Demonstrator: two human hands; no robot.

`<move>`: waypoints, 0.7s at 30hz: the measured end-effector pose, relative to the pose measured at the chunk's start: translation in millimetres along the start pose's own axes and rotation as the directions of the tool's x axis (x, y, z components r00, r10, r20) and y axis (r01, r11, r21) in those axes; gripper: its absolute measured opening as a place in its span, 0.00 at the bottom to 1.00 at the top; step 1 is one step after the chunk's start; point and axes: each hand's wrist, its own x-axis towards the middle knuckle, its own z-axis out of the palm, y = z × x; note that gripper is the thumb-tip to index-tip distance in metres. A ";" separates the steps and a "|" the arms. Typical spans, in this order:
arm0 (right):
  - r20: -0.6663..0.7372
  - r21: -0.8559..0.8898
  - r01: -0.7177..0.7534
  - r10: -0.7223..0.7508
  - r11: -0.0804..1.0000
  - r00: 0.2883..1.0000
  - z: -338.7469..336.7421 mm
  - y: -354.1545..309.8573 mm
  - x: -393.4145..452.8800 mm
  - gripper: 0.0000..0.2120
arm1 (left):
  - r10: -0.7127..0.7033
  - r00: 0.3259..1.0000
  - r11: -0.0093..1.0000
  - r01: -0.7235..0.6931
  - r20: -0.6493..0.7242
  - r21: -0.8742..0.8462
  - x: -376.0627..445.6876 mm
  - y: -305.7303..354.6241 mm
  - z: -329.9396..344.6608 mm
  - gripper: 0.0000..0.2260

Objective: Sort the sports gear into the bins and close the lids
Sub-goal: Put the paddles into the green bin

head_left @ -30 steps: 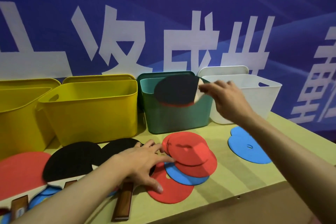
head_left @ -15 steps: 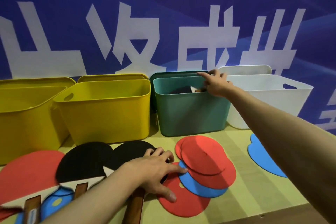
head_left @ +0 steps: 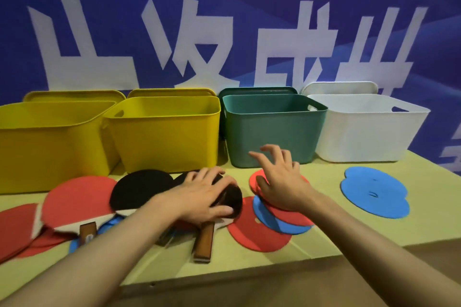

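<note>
Paddle [head_left: 224, 197] under left hand [head_left: 199, 194] with curled fingers gripping, right hand [head_left: 282, 182] hovering, fingers spread

Both of my bare forearms run in from the lower edge, angled up and inward. Left hand [head_left: 202, 197] lies palm down, fingers spread and lightly bent, draped over the round black rubber head of a wooden-handled table-tennis paddle [head_left: 230, 198]; thumb tip sits at the near side of the head. I cannot tell whether that grip pinches the head or only presses on it. Right hand [head_left: 280, 183] hangs palm down just right of the left one, wrist level, fingers splayed, curled loosely, tips raised. Its grip holds nothing. The two hands are near each other, not touching. Slight motion blur on both.
</note>
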 end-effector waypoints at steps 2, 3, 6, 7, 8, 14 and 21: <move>0.061 -0.010 0.021 -0.021 1.000 0.998 7.4 -21.4 -14.3 0.29 | -0.101 0.994 0.993 0.099 0.031 0.061 -22.1 -17.4 -10.3 0.28; 0.090 0.006 0.022 -0.022 1.000 0.996 9.6 -33.4 -19.3 0.30 | -0.152 0.987 0.986 0.149 0.043 0.077 -32.7 -25.4 -13.3 0.30; 0.168 0.051 -0.004 -0.005 0.999 0.986 11.2 -72.7 -33.9 0.38 | -0.251 0.966 0.966 0.245 0.062 0.087 -62.7 -40.4 -11.8 0.32; 0.204 0.053 -0.011 0.000 0.999 0.979 12.2 -86.3 -39.2 0.41 | -0.265 0.961 0.962 0.258 0.075 0.086 -71.0 -41.8 -9.2 0.33; 0.243 0.047 -0.010 -0.002 0.999 0.970 14.2 -99.3 -45.2 0.45 | -0.271 0.958 0.961 0.264 0.096 0.084 -77.7 -42.1 -5.4 0.33; 0.371 -0.069 -0.003 0.028 0.998 0.928 25.4 -136.6 -59.3 0.49 | -0.278 0.948 0.957 0.259 0.154 0.131 -88.0 -32.3 12.6 0.38; 0.336 -0.183 -0.036 0.097 0.982 0.937 21.2 -119.4 -61.8 0.40 | -0.240 0.965 0.965 0.225 0.105 0.132 -87.1 -33.4 10.3 0.35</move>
